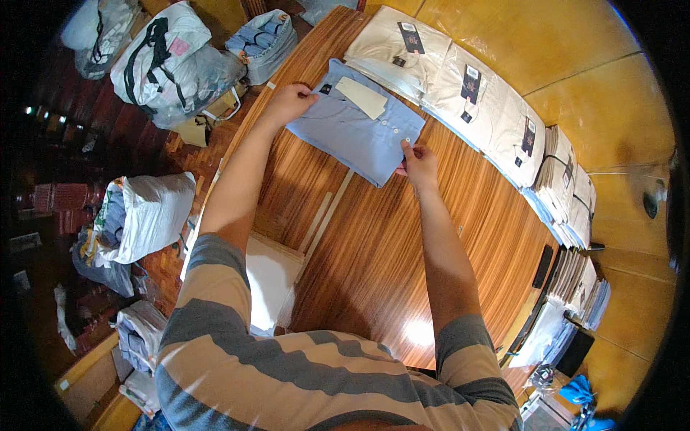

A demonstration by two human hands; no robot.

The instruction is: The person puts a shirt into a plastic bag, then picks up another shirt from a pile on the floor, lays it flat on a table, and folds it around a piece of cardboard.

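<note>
A folded light-blue shirt [338,129] lies at the far end of the wooden table, with small white buttons toward its right side. On top of it rests a blank cream card tag [363,98], beside a small black label [325,90]. My left hand [291,105] has its fingers closed on the shirt's left edge. At the shirt's lower right corner my right hand [420,164] pinches the cloth between thumb and fingers. Both arms reach forward over the table.
Stacked clear-bagged garments [460,79] with dark hang tags line the table's far right side. Tied bundles [557,161] and paper piles [575,287] continue nearer. White sacks [154,215] and a large bag [162,65] stand on the floor at left. A white sheet [269,280] lies by my left arm.
</note>
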